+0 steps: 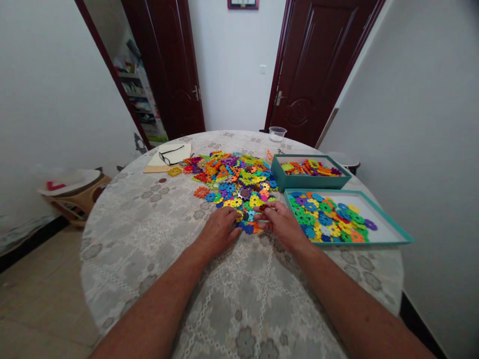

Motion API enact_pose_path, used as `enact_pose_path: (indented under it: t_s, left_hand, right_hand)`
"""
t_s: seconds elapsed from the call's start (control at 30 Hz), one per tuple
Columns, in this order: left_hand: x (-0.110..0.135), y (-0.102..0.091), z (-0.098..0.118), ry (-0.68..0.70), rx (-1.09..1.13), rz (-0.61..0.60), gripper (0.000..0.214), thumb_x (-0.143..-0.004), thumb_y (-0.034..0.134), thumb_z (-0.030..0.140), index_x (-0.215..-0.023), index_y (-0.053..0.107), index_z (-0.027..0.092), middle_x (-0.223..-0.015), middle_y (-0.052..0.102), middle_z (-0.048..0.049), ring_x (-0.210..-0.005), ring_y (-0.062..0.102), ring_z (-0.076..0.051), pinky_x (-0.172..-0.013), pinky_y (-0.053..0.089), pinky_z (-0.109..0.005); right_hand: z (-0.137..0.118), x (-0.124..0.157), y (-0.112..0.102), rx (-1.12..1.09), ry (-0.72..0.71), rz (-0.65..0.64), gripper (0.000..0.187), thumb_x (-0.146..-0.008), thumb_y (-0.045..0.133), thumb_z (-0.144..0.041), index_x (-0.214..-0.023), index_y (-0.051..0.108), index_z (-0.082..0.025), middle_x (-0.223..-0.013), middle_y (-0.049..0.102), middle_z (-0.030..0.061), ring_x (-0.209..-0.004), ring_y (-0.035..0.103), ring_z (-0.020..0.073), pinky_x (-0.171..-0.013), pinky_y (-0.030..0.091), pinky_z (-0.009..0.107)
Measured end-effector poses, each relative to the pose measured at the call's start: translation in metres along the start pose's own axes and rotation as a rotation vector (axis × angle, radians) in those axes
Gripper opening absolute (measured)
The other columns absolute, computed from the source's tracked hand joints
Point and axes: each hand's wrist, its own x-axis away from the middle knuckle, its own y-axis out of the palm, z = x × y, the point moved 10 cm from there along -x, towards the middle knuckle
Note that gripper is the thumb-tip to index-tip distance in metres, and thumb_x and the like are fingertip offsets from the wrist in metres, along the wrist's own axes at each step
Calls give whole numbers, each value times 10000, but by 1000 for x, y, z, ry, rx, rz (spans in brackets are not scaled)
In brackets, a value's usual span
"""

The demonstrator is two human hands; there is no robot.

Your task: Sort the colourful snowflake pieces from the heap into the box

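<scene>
A heap of colourful plastic interlocking snowflake discs lies in the middle of the table. My left hand rests at the heap's near edge, thumb and forefinger apart, fingertips against a yellow disc. Between the thumb and fingers of my right hand is a dark red snowflake disc, held just above the near end of the heap. Blue and orange discs lie on the cloth between both hands. To the right, a shallow teal-edged tray contains many round discs, mostly green, blue and yellow.
Behind the tray stands a deeper teal box with more pieces. Black-framed glasses lie on a paper pad at the back left. A clear plastic bowl sits by the far edge. The round table has a patterned cloth.
</scene>
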Motion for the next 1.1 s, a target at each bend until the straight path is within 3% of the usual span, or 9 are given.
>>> enact_pose_path:
  t_s: [0.23,0.5,0.8,1.0,1.1]
  left_hand:
    - [-1,0,1,2,-7,-15,318,-901,680,267,-1211,660,200,-1251,669,-133,-1195,615,-290,-1061,500,-461]
    - [-1,-1,4,14,-18,-17,341,-878,715,278,-1210,667,213,-1251,674,-124,-1199,618,-288,-1060,499,-443]
    - [-1,0,4,-6,-15,-42,325,-890,703,280,-1204,674,203,-1221,690,-124,-1186,621,-288,-1060,492,-445]
    - [-2,-1,3,-18,-21,-52,338,-908,691,296,-1234,671,207,-1237,692,-125,-1185,624,-284,-1055,493,-439]
    - [-3,-1,3,-11,-15,-50,333,-912,674,277,-1237,671,209,-1234,699,-125,-1178,630,-285,-1057,494,-449]
  right_hand:
    - [2,-4,-11,48,-29,41,276,-836,748,-449,-905,646,-202,-649,589,-48,-516,528,94,-453,408,198]
    - [-7,0,-10,14,-36,44,348,-756,807,-479,-898,651,-202,-639,553,-60,-527,485,94,-449,398,201]
    - [-13,0,-14,118,-74,60,353,-790,760,-513,-920,676,-196,-614,553,-54,-511,482,109,-449,397,220]
    - [-37,4,-25,379,-145,99,307,-863,658,-508,-920,685,-208,-598,568,-46,-496,515,141,-497,405,264]
    - [-61,5,-39,597,-252,181,283,-898,607,-469,-928,709,-207,-642,625,-15,-578,574,176,-586,442,295]
